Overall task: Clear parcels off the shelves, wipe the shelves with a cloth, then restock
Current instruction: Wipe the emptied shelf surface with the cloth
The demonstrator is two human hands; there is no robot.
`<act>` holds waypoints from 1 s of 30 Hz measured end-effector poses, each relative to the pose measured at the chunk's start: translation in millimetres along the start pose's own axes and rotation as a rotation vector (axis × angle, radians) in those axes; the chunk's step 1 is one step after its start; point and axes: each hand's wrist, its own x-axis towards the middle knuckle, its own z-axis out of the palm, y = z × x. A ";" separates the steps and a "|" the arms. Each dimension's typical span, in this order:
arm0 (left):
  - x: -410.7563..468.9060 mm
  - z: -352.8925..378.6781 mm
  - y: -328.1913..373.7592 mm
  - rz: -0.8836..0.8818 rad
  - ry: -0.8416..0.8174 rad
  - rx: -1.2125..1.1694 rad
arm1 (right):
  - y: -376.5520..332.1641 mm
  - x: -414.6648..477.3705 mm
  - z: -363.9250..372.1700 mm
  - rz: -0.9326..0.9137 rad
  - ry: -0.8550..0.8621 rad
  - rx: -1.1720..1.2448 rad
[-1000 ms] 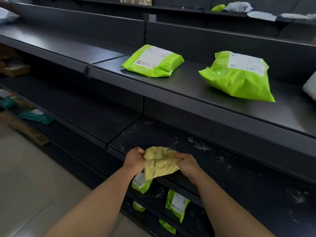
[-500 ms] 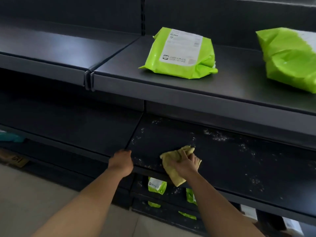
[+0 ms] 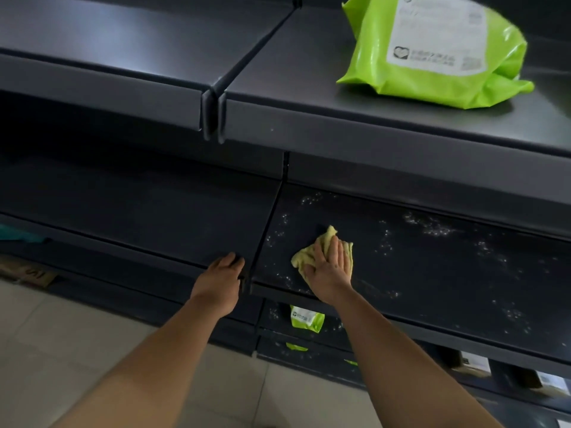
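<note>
Floor (image 3: 61,350) in pale tiles fills the near left corner, and two bare forearms reach from the near edge toward dark metal shelving. Below the forearms, on a low shelf (image 3: 275,316), a small green parcel (image 3: 306,318) with a white label stands near the front. A green sliver (image 3: 296,346) of another shows on the tier beneath, and pale boxes (image 3: 474,364) sit low to the right, too blurred to read.

The left hand (image 3: 221,274) grips the front lip of the left middle shelf (image 3: 139,211), fingers curled over the edge just beside the seam between the two shelf sections. The right hand (image 3: 329,267) lies flat, fingers straight and together, pressing a crumpled yellow cloth (image 3: 306,256) onto the right middle shelf (image 3: 448,288), close to its near left corner. The cloth pokes out to the left of the fingers and beyond them. White specks (image 3: 432,227) are scattered over this shelf, thickest toward its far edge and around the cloth.

At the far left, a teal item (image 3: 24,237) and a piece of brown cardboard (image 3: 31,274) lie low down, partly cut off. Above and farther back, the upper shelf (image 3: 309,88) carries a large lime-green parcel (image 3: 438,54) with a white printed label facing up. It lies on the right section, well apart from the cloth.
</note>
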 end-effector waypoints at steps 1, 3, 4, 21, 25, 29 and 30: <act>-0.3 0.7 -1.3 0.003 0.001 -0.008 | -7.5 3.1 1.4 -0.044 -0.008 -0.010; 0.1 1.6 -4.0 0.004 0.000 -0.020 | -23.9 8.0 5.3 -0.134 -0.042 -0.013; 0.9 1.1 -4.5 0.006 -0.003 -0.025 | -31.4 9.1 6.4 -0.181 -0.057 -0.009; -3.9 -11.4 -0.5 -0.002 -0.122 0.005 | 24.7 -50.6 2.5 -0.379 0.042 0.109; -5.1 -12.2 2.4 -0.014 -0.129 0.001 | 41.1 -53.4 -13.2 -0.106 0.141 0.221; -3.4 -10.5 5.5 -0.013 -0.084 0.012 | 29.6 -54.3 -11.2 -0.272 0.224 0.118; -2.9 -10.1 6.1 -0.010 -0.070 0.019 | 25.0 -54.3 -6.9 -0.325 0.221 0.061</act>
